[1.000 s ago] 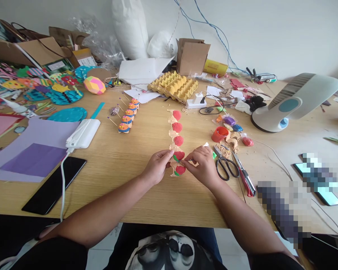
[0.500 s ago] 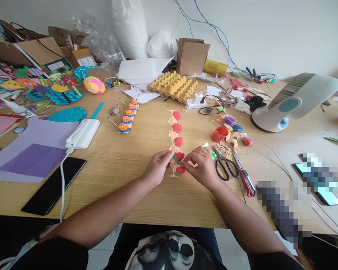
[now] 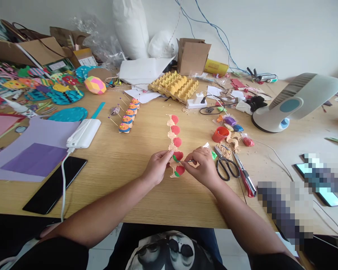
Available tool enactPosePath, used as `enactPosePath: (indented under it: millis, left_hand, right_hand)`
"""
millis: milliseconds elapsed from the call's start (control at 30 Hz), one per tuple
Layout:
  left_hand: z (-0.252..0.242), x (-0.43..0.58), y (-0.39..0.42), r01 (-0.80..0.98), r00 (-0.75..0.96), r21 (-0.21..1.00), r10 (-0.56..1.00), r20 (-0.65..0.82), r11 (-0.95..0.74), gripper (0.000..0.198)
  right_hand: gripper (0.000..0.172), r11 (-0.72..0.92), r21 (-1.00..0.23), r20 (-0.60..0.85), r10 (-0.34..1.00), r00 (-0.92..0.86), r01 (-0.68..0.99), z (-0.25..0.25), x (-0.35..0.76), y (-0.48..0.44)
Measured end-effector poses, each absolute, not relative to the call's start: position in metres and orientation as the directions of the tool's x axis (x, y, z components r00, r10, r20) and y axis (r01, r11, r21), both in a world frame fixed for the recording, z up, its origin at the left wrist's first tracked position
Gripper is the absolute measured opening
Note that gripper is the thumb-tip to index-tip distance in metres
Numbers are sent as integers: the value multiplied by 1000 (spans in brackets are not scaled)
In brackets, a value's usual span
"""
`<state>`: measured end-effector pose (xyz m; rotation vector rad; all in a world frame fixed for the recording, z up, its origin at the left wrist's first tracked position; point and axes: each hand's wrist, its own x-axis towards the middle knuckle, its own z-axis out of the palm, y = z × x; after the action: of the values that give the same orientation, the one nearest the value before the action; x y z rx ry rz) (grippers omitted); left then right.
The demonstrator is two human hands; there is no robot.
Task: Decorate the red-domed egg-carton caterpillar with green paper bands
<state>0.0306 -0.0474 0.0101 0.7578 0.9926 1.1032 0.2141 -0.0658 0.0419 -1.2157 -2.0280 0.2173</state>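
Note:
A strip cut from an egg carton (image 3: 171, 147) runs away from me over the table, its humps covered in red clay (image 3: 177, 142). Green clay (image 3: 175, 158) lies on the edges of the two humps nearest me. My left hand (image 3: 157, 167) pinches the strip's left edge between thumb and fingers. In my right hand (image 3: 200, 162) is a thin dark stick-like tool (image 3: 188, 161), its tip at the green clay on the second hump. Its exact kind is too small to make out. Scissors (image 3: 227, 165) and a red utility knife (image 3: 246, 178) lie to the right of that hand.
A painted carton strip with pins (image 3: 129, 117) stands left of centre. Yellow egg trays (image 3: 173, 86) and a power strip (image 3: 196, 102) sit at the back. On the right are a red cup (image 3: 220, 134), clay packets (image 3: 230, 120) and a white fan (image 3: 287, 103); a phone (image 3: 55, 185) lies left.
The strip's far end has swung slightly left and nearer to me. The tool's tip has shifted a little on the second hump. Both hands keep their holds.

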Motion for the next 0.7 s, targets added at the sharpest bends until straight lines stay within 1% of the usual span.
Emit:
enactPosePath:
  millis: [200, 367, 567, 700]
  left_hand:
    - [11, 31, -49, -369, 163, 883, 956, -245, 290, 39]
    - [8, 30, -48, -356, 146, 898, 964, -221, 260, 39]
    - [11, 30, -49, -365, 180, 886, 955, -235, 287, 39]
    - [11, 30, -49, -361, 165, 895, 963, -215, 262, 39]
  right_hand:
    - [16, 505, -473, 493, 831, -258, 722, 41, 213, -67]
    - [15, 503, -512, 475, 841, -259, 696, 42, 212, -68]
    - [15, 476, -497, 467, 852, -239, 726, 41, 211, -66]
    - [15, 481, -531, 453, 857, -246, 698, 41, 211, -67]
